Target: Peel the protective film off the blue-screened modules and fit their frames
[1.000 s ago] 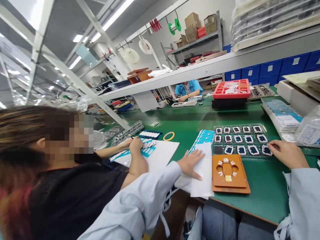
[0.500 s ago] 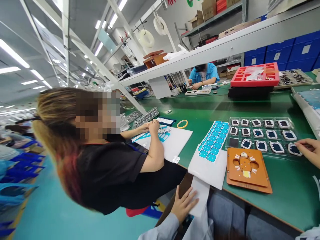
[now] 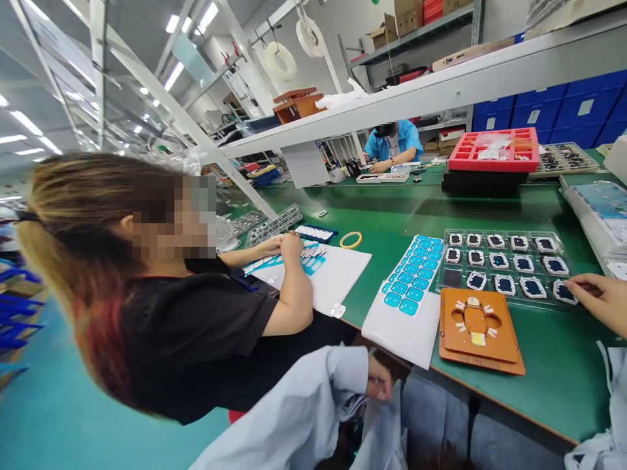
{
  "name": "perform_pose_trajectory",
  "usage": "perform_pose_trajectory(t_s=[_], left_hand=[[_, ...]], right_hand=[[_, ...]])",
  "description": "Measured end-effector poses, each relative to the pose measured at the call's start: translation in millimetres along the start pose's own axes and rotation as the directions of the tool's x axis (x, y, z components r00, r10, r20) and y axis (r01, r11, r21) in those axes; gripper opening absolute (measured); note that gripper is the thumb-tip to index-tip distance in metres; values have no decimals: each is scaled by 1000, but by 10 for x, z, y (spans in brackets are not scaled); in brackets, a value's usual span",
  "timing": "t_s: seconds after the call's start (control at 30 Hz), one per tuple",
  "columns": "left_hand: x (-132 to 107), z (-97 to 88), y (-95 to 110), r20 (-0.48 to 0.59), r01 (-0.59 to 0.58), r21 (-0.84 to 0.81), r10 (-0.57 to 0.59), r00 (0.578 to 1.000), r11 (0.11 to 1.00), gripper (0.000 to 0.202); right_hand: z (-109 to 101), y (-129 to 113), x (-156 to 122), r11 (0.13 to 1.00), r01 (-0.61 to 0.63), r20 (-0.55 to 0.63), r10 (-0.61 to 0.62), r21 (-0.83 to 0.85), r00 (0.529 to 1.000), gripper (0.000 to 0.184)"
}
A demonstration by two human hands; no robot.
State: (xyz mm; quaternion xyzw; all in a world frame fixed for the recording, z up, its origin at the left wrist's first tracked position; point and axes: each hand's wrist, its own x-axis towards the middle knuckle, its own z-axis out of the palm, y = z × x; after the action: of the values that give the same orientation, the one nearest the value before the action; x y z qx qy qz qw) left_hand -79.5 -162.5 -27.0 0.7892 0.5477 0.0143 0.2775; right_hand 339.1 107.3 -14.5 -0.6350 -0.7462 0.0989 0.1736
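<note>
My right hand (image 3: pixel 600 297) reaches in from the right edge, fingers closed, with a thin dark object (image 3: pixel 589 289) showing under them. Its fingertips are at a dark part (image 3: pixel 565 292) in the lower right corner of a clear tray (image 3: pixel 502 261) of dark, white-framed parts. My left hand (image 3: pixel 379 382) hangs below the table edge, partly behind its pale sleeve (image 3: pixel 318 398), close to pale material. A sheet of blue pads (image 3: pixel 412 274) lies on a white sheet (image 3: pixel 399 339), beside an orange jig plate (image 3: pixel 477 333).
A co-worker in a black shirt (image 3: pixel 196 339) sits at my left, with both hands on a white board (image 3: pixel 343 274). Across the green table (image 3: pixel 553 372) are a red tray (image 3: pixel 490 150) and another worker (image 3: pixel 392 143). Blue bins and shelving stand behind.
My left hand has dropped from the tabletop to below the edge, and the white strip it had is no longer visible. The blue pad sheet lies uncovered. The view has swung left.
</note>
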Motion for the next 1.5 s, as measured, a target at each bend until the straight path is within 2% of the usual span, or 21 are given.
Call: perform_pose_trajectory(t_s=[0.1,0.17,0.2,0.3,0.63,1.03,1.27,1.5], left_hand=[[426,-451,-54,23,-99,8,99,995,995,21],[723,-764,-155,-42,-105,65,108,993,992,25],[852,-893,-212,-80,-88,105,97,992,991,35],[1108,-1092,-357,-117,-46,195,69,991,980,48],[1328,-984,-459,-45,-30,249,42,998,968,39],[1243,-908,-534,-93,-16,227,38,995,974,36],[1215,-915,-445,-95,-3,248,27,995,969,33],[1022,-968,-244,-110,-20,310,57,992,951,17]], right_hand=[[-23,-44,-32,999,37,20,-38,26,999,28],[-39,-71,-49,998,62,9,-63,28,998,28],[-45,-82,-55,997,77,-2,-77,26,997,27],[-55,-106,-64,995,99,-14,-98,16,995,26],[-113,-214,-110,996,90,21,-91,20,996,25],[-96,-206,-114,994,100,74,-102,40,992,24],[-95,-217,-126,991,123,59,-126,49,990,25],[-111,-245,-125,988,144,55,-147,53,988,28]])
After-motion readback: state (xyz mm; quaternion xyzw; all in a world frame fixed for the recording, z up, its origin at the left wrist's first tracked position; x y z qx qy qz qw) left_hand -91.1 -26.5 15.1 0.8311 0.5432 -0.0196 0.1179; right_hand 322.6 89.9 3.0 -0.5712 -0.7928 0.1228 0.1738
